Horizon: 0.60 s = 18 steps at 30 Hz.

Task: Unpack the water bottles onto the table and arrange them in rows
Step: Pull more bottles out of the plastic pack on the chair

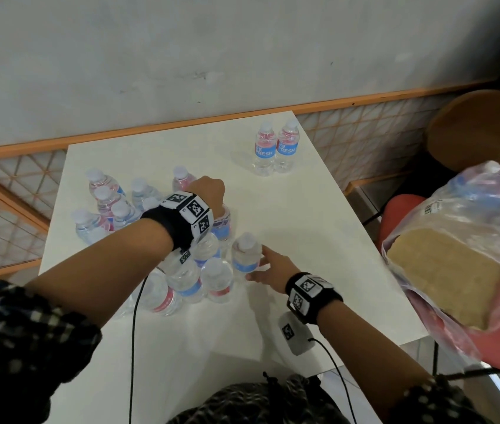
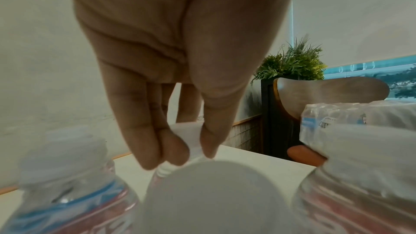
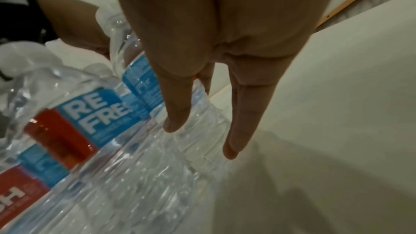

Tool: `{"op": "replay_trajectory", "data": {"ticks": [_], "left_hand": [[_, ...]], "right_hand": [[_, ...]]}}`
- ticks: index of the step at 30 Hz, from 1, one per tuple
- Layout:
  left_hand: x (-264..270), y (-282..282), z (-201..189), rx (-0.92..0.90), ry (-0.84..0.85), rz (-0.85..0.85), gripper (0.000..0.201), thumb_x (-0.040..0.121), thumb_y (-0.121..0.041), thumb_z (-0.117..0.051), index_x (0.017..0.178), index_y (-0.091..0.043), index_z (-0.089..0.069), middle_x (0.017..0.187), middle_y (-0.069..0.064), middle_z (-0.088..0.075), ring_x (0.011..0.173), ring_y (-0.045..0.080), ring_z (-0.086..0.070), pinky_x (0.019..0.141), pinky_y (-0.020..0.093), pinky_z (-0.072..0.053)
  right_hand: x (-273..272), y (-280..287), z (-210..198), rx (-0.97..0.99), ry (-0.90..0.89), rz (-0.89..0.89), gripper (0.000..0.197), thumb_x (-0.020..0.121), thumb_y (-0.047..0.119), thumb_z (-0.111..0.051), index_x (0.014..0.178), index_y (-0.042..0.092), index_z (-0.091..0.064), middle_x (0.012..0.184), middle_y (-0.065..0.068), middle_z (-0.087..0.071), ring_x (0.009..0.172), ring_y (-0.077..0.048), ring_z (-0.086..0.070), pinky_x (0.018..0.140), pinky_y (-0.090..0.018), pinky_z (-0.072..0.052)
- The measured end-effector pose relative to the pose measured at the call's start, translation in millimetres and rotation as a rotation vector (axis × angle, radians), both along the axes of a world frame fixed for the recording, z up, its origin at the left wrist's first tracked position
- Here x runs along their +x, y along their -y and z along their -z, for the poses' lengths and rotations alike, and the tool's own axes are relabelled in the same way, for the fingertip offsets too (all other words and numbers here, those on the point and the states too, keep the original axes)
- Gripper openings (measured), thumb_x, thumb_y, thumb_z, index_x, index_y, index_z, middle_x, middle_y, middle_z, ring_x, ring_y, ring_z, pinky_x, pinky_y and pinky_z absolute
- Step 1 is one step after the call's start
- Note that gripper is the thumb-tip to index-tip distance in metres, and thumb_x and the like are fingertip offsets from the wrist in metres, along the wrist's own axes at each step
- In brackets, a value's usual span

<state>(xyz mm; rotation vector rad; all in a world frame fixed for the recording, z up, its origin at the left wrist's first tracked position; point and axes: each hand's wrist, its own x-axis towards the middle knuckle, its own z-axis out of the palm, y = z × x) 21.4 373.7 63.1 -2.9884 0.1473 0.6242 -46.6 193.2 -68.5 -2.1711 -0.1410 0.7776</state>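
At the near-left of the white square surface (image 1: 303, 209), a person's left hand (image 1: 208, 191) pinches the white cap of a clear plastic water bottle (image 1: 222, 228) in the crowded cluster of upright bottles (image 1: 150, 240), while the right hand (image 1: 273, 267), fingers (image 3: 178, 113) straight, touches a blue-labelled clear bottle (image 1: 246, 257) at the cluster's right edge. Lifting by the cap among such close neighbours could topple them, and a bottle might slip from so slight a hold.

Wooden chair (image 1: 484, 130) stood right of the surface, against a grey wall (image 1: 181, 56). Potted plant (image 2: 292, 63) behind it. Red seat (image 1: 401, 215) nearby.
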Motion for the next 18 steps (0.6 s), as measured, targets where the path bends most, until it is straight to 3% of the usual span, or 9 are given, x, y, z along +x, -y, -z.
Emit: {"op": "replay_trajectory", "data": {"ticks": [4, 6, 8, 10, 13, 15, 18], "left_hand": [[5, 3, 9, 0.023, 0.005, 0.029, 0.038, 0.086, -0.007, -0.052, 0.055, -0.018, -0.033, 0.065, 0.000, -0.047, 0.057, 0.016, -0.043, 0.058, 0.023, -0.033], [3, 5, 9, 0.074, 0.019, 0.060, 0.037, 0.090, -0.013, -0.051, 0.060, -0.023, -0.034, 0.067, -0.004, -0.043, 0.058, 0.012, -0.040, 0.056, 0.018, -0.028], [-1, 7, 5, 0.097, 0.011, 0.016, 0.019, 0.093, -0.024, -0.050, 0.075, -0.024, -0.045, 0.077, -0.002, -0.045, 0.067, 0.016, -0.045, 0.061, 0.020, -0.032], [-2, 6, 2, 0.110, -0.004, 0.010, 0.008, 0.095, -0.028, -0.045, 0.090, -0.022, -0.045, 0.091, 0.000, -0.047, 0.081, 0.018, -0.045, 0.070, 0.025, -0.034], [-1, 7, -4, 0.092, -0.014, -0.023, 0.031, 0.096, -0.036, -0.044, 0.112, -0.011, -0.052, 0.113, 0.008, -0.057, 0.102, 0.025, -0.056, 0.082, 0.033, -0.042], [-4, 21, -15, 0.069, 0.058, -0.020, 0.047, 0.093, -0.045, -0.047, 0.130, -0.015, -0.048, 0.130, 0.009, -0.051, 0.117, 0.029, -0.053, 0.092, 0.039, -0.043], [-9, 63, -30, 0.020, 0.144, 0.034, 0.051, 0.092, -0.049, -0.047, 0.131, -0.017, -0.047, 0.129, 0.009, -0.050, 0.116, 0.029, -0.052, 0.091, 0.039, -0.045]], "right_hand": [[3, -19, -4, -0.002, 0.008, -0.079, 0.073, 0.080, 0.028, -0.073, 0.142, 0.032, -0.035, 0.124, -0.009, -0.057, 0.111, -0.024, -0.056, 0.096, -0.033, -0.045], [9, -18, -8, -0.038, 0.013, -0.117, 0.075, 0.081, 0.026, -0.072, 0.144, 0.030, -0.032, 0.129, -0.010, -0.055, 0.117, -0.025, -0.053, 0.095, -0.029, -0.039], [14, -11, -12, -0.069, 0.001, -0.141, 0.076, 0.081, 0.026, -0.073, 0.144, 0.030, -0.031, 0.132, -0.010, -0.052, 0.118, -0.025, -0.053, 0.097, -0.030, -0.040], [19, 4, -19, -0.096, 0.008, -0.140, 0.072, 0.081, 0.026, -0.073, 0.142, 0.028, -0.035, 0.132, -0.009, -0.052, 0.113, -0.024, -0.056, 0.095, -0.028, -0.041], [25, 40, -32, -0.122, 0.033, -0.129, 0.057, 0.082, 0.029, -0.071, 0.134, 0.025, -0.047, 0.126, -0.004, -0.056, 0.106, -0.021, -0.059, 0.089, -0.024, -0.043], [26, 71, -42, -0.144, 0.057, -0.128, 0.048, 0.083, 0.031, -0.070, 0.127, 0.024, -0.053, 0.120, -0.001, -0.060, 0.099, -0.017, -0.059, 0.084, -0.022, -0.042], [27, 126, -52, -0.205, 0.090, -0.103, 0.039, 0.083, 0.031, -0.070, 0.119, 0.022, -0.059, 0.113, 0.000, -0.064, 0.093, -0.013, -0.056, 0.081, -0.020, -0.039]]}}
